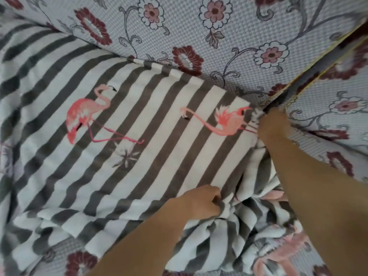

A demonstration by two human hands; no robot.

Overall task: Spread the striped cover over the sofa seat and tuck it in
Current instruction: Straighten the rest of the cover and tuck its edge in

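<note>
The striped cover (151, 124), grey and white with pink flamingos, lies spread over most of the sofa seat, its far edge running along the floral backrest (199, 36). My right hand (273, 124) reaches into the dark gap at the back right corner, its fingers buried with the cover's corner, so the grip is hidden. My left hand (203, 202) pinches a fold of the cover near the front, where the cloth bunches up in wrinkles to the right.
A floral armrest or side cushion (338, 108) with yellow piping borders the seat on the right. Bare floral seat fabric (79, 263) shows at the front edge below the cover. The cover's left part is rumpled.
</note>
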